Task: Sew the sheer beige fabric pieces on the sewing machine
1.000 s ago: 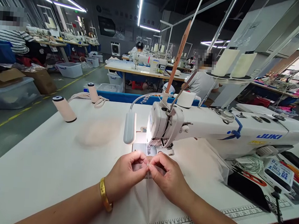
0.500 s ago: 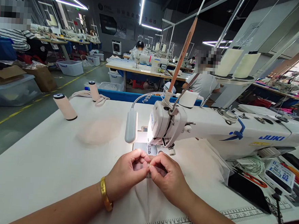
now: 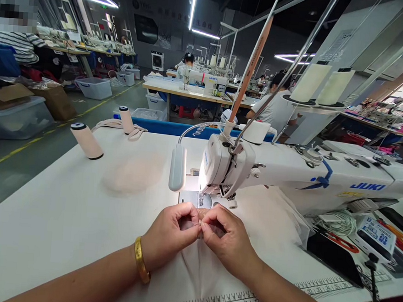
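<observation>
Two spools point(image 3: 86, 140) standing far left on table point(image 3: 45, 213). Left hand point(image 3: 171, 234), gold bangle point(image 3: 140, 266) at wrist, pinching sheer fabric point(image 3: 196, 265) edge. Right hand point(image 3: 226, 240) pinching same edge, fingertips touching, just before needle plate point(image 3: 194, 199). Sewing machine point(image 3: 289, 175) behind, extending right.

A single head-worn camera looks forward and down from the seated operator's position, close above the near edge of the white table point(image 3: 62, 215). It faces the sewing machine point(image 3: 289, 175) at close range; wide-angle distortion takes in the workshop floor and other workstations beyond.
</observation>
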The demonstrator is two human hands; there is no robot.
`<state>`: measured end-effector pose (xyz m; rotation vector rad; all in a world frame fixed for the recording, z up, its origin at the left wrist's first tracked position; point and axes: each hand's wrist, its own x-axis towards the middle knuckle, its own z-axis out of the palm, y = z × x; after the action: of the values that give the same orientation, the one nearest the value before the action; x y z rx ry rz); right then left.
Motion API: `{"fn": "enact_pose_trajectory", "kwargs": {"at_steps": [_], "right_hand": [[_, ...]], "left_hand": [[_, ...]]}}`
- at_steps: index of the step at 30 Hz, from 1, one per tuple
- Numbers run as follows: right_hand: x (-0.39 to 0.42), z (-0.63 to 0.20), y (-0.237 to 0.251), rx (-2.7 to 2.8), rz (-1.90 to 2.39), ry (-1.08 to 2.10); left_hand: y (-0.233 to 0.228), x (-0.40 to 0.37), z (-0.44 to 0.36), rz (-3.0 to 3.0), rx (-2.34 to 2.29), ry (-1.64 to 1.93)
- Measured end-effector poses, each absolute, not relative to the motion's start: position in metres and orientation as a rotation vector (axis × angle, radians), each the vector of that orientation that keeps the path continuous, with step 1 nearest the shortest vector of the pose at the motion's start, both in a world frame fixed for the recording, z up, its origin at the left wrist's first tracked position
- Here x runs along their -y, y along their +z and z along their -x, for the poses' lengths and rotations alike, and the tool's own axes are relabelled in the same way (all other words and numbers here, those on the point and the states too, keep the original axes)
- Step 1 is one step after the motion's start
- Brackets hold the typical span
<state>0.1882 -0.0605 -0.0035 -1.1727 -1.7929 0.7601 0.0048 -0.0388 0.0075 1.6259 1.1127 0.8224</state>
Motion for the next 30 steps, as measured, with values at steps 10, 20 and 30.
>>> {"fn": "enact_pose_trajectory", "kwargs": {"at_steps": [10, 20, 30], "right_hand": [[0.0617, -0.1894, -0.0011, 1.802, 1.182, 0.754], [0.0615, -0.1893, -0.0003, 1.820, 1.211, 0.740], [0.0620, -0.1904, -0.0038, 1.795, 1.222, 0.796]], "left_hand": [[0.0135, 0.0391, -0.0057, -1.587, -1.139, 0.748], [0.0067, 0.0375, -0.0028, -1.599, -1.109, 0.795], [0.0087, 0.0389, -0.0045, -1.543, -1.063, 0.780]]}}
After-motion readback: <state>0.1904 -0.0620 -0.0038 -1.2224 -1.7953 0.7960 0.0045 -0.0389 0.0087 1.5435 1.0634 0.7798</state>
